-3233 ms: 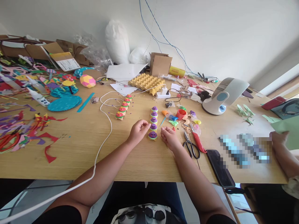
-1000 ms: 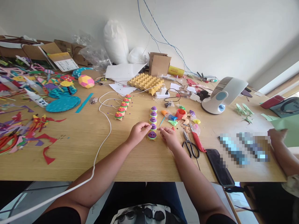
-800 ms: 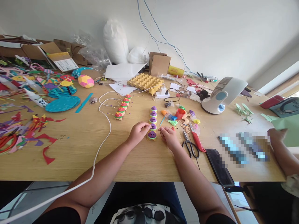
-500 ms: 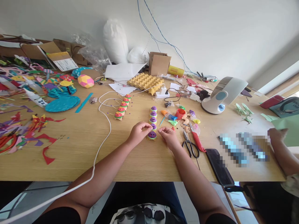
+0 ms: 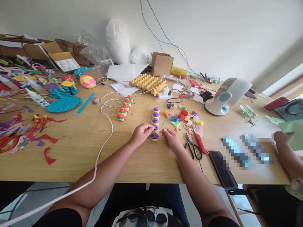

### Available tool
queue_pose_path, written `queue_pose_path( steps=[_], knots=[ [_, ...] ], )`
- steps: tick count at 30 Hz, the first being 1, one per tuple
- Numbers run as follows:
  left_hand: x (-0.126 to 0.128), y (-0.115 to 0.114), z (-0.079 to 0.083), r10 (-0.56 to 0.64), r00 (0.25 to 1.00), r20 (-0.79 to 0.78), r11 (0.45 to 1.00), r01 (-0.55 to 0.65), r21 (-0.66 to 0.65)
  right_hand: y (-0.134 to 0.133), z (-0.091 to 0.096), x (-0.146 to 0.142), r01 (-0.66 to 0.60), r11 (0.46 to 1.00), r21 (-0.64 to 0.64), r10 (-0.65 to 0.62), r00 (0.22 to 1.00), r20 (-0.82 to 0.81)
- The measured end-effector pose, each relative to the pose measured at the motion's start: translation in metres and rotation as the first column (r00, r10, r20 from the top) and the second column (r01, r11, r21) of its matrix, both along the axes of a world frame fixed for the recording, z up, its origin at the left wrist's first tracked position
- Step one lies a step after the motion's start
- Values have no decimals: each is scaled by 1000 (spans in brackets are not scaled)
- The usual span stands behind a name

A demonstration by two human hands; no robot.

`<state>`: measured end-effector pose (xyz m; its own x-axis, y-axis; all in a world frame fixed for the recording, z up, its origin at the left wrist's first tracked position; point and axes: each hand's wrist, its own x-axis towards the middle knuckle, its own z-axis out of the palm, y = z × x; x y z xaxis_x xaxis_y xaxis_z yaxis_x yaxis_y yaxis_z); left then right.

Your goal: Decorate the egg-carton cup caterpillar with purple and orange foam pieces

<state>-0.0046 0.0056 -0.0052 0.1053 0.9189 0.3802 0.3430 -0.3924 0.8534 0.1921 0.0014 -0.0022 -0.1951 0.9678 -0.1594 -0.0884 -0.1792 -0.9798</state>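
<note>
Right, your left hand (image 5: 142, 135) sits with fingertips bunched at the near end of the purple-topped row (image 5: 155, 121) on the table (image 5: 146, 167), your right hand (image 5: 171, 138) curled just beside it, and I can't tell if either grips anything.

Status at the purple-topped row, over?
Left hand at second-nearest dome; grip contents unclear. Right hand just right of purple-topped row. Scissors beyond, right of that hand.

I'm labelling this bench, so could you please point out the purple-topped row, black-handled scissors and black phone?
Purple-topped row (image 5: 155, 121), head view: its middle dome.
Black-handled scissors (image 5: 190, 143), head view: near the pivot.
Black phone (image 5: 222, 169), head view: middle of the screen.
</note>
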Motion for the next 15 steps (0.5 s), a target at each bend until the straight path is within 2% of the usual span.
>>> queue_pose_path(
  steps=[8,12,15],
  knots=[
    [-1,0,1,10,999,54,996,-5,-92,-1,10,0,27,1000,6,-27,999,-28],
    [-3,3,-3,65,996,53,992,-58,-114,-9,36,3,121,991,-53,-129,974,-184],
    [-4,5,-5,76,995,72,989,-66,-129,-14,65,6,100,994,-53,-111,956,-272]
  ],
)
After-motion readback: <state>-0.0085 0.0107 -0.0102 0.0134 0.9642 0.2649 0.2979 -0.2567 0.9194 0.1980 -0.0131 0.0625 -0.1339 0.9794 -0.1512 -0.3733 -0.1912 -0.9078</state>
